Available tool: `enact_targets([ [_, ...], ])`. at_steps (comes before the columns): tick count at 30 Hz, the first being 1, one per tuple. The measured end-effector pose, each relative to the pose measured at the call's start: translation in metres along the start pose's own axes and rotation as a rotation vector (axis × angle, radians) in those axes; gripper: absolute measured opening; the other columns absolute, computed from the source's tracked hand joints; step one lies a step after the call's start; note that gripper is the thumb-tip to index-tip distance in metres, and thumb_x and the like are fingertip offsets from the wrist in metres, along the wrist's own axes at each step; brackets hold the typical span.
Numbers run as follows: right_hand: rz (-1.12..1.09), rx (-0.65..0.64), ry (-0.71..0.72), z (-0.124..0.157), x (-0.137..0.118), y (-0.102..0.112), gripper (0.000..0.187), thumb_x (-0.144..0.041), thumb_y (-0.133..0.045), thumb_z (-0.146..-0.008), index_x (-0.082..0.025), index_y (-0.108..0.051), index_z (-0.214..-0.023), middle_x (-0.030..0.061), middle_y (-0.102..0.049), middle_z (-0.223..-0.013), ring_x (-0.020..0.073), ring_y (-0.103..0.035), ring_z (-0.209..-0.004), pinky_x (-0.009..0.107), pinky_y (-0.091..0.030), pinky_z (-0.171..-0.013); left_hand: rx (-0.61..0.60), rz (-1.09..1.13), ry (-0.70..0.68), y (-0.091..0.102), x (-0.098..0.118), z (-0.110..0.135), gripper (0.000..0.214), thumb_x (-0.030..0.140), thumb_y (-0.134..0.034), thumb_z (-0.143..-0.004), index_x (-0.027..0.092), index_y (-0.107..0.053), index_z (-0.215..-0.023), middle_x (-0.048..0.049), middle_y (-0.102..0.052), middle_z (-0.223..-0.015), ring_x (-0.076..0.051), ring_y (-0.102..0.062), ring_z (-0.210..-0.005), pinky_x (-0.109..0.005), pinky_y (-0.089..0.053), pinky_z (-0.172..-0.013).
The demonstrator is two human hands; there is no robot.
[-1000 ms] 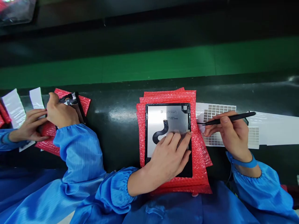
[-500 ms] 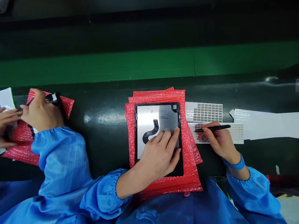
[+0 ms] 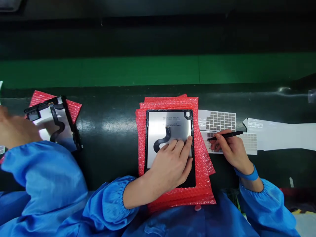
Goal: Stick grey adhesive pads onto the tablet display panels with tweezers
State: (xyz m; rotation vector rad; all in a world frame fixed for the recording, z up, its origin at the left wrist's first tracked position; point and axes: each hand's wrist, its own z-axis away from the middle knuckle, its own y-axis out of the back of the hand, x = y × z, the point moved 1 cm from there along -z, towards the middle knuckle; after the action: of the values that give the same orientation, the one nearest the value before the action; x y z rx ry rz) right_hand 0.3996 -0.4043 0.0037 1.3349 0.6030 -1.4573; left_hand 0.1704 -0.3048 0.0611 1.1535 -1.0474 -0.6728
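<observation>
My left hand (image 3: 170,163) lies across the silvery back of a tablet screen panel (image 3: 156,123), fingers stretched out and the index fingertip at its right edge. A curved black flex cable (image 3: 160,143) shows just above the knuckles. Under the panel are stacked red bubble-wrap bags (image 3: 203,177). In my right hand (image 3: 230,148) are slim black tweezers (image 3: 228,135), gripped like a pen, with the tip over the left part of a sticker sheet (image 3: 249,143). Another sticker sheet (image 3: 221,121) with a grid of small grey labels lies just behind it.
At the left, a co-worker's blurred hand (image 3: 17,130) is beside a second screen panel (image 3: 45,120), which rests partly on red bubble wrap (image 3: 40,97). White backing paper (image 3: 278,135) stretches to the right. A green strip (image 3: 135,70) runs along the back of the dark bench (image 3: 111,131).
The co-worker's hand has moved left off the second panel, which now shows more fully. My hands keep nearly the same places, with the tweezers over the same sheet. The view has shifted slightly.
</observation>
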Motion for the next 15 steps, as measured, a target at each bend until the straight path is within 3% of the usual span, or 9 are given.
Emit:
enact_targets([
  [4,-0.162,0.023,-0.038,-0.002,0.001,0.000,0.043,-0.064,-0.071,-0.096,-0.022,-0.063,-0.092,0.0035,-0.075,-0.068,0.0208,-0.074,-0.054,0.031,-0.062,-0.048,-0.067,-0.038,-0.054,0.005,-0.004,-0.002,0.059,0.029,-0.040,-0.106,-0.008,-0.043,-0.152,-0.0172,-0.073,-0.102,-0.031,-0.065,-0.093,-0.045,-0.060,-0.077],
  [8,-0.255,0.092,-0.020,-0.002,-0.011,0.002,0.036,-0.056,-0.074,-0.096,-0.022,-0.066,-0.089,0.0023,-0.076,-0.069,0.0191,-0.073,-0.052,0.031,-0.064,-0.052,-0.147,-0.073,-0.126,0.020,-0.006,0.000,0.071,0.041,-0.049,-0.106,-0.010,-0.042,-0.154,-0.0227,-0.074,-0.110,-0.033,-0.068,-0.097,-0.044,-0.059,-0.081],
  [12,-0.275,0.134,0.060,0.001,-0.044,-0.010,0.029,-0.049,-0.071,-0.101,-0.023,-0.068,-0.091,0.0016,-0.076,-0.069,0.0197,-0.072,-0.049,0.033,-0.063,-0.050,-0.166,-0.185,-0.155,0.033,-0.004,0.013,0.085,0.055,-0.057,-0.101,-0.009,-0.043,-0.155,-0.0252,-0.076,-0.106,-0.033,-0.071,-0.090,-0.044,-0.057,-0.084],
  [15,-0.256,0.070,0.110,0.003,-0.075,-0.038,0.024,-0.046,-0.067,-0.104,-0.024,-0.070,-0.094,0.0030,-0.076,-0.071,0.0227,-0.075,-0.055,0.036,-0.065,-0.051,-0.178,-0.267,-0.120,0.035,-0.005,0.025,0.092,0.062,-0.058,-0.099,-0.009,-0.043,-0.156,-0.0211,-0.077,-0.088,-0.035,-0.074,-0.084,-0.050,-0.054,-0.095],
])
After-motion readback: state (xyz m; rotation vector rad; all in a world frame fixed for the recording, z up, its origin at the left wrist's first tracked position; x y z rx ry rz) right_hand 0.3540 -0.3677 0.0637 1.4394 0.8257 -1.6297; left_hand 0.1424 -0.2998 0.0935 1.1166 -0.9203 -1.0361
